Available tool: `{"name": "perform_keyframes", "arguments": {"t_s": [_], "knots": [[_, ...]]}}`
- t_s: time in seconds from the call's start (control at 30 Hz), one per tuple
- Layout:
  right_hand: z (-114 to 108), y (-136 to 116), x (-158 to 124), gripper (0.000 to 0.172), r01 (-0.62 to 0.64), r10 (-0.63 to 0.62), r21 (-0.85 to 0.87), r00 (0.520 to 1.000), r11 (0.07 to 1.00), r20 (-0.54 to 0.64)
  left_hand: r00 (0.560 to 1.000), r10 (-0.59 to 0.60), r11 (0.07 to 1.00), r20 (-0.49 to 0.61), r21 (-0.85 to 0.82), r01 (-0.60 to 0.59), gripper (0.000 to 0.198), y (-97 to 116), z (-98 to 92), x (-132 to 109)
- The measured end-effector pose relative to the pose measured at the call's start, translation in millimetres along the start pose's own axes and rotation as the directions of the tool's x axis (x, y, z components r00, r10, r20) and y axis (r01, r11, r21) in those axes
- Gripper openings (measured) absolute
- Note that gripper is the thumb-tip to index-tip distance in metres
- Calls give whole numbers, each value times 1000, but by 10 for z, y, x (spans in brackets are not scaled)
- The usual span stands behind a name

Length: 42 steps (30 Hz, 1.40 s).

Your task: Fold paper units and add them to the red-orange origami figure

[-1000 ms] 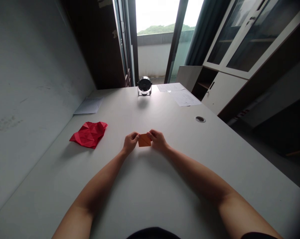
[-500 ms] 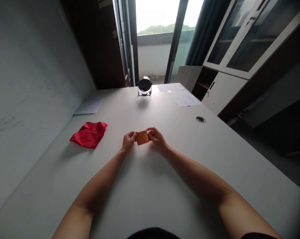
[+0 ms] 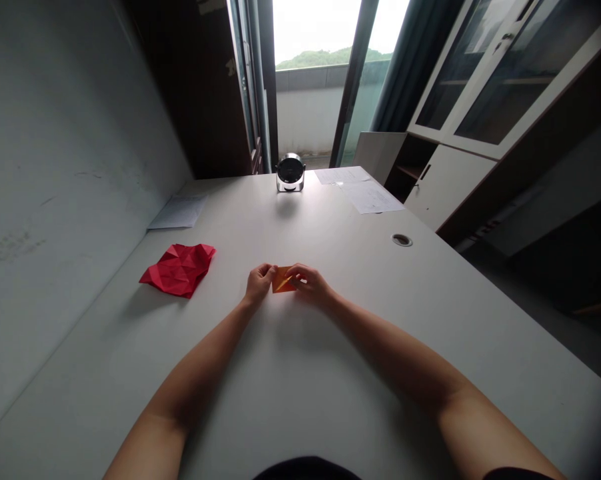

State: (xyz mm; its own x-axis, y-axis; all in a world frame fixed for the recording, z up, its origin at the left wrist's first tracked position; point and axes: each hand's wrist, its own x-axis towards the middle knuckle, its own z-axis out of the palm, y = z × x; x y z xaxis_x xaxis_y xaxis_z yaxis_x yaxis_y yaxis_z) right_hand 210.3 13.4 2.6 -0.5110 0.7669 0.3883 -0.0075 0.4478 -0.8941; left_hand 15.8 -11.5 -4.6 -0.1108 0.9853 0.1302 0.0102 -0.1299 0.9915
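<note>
the orange paper (image 3: 282, 279) is a small, flat-sided piece with a slanting fold line across it; a pale yellow-orange sliver stands out along that slant, as if a flap is raised a little. it sits between the fingers of the two hands, just above or on the white table (image 3: 300, 373); which, i cannot tell.

the left hand (image 3: 259, 284) has its fingers curled and pinching the paper's left edge, thumb uppermost. the right hand (image 3: 311, 283) arches over the paper's right part, its fingers bent and reaching in toward the slanting fold; they touch the paper, but whether they grip it i cannot tell. both forearms stretch forward and converge, the wrists low over the table.

to the left of the left fingers, well apart, lies a red paper (image 3: 178, 270), creased all over into facets, its edges lifting unevenly.
</note>
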Motion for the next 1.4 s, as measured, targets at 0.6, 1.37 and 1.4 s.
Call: {"name": "perform_keyframes", "arguments": {"t_s": [0.6, 1.37, 1.4], "knots": [[14, 75, -4, 27, -199, 167, -184, 971, 963, -172, 985, 39, 999, 166, 18, -42, 39, 4, 45, -38], [-27, 136, 6, 42, -203, 161, -124, 945, 971, -283, 991, 90, 980, 101, 168, -107, 32, -9, 63, -48], [-24, 130, 6, 40, -203, 160, -126, 944, 971, -288, 991, 89, 979, 103, 173, -106, 32, -17, 61, -44]]}}
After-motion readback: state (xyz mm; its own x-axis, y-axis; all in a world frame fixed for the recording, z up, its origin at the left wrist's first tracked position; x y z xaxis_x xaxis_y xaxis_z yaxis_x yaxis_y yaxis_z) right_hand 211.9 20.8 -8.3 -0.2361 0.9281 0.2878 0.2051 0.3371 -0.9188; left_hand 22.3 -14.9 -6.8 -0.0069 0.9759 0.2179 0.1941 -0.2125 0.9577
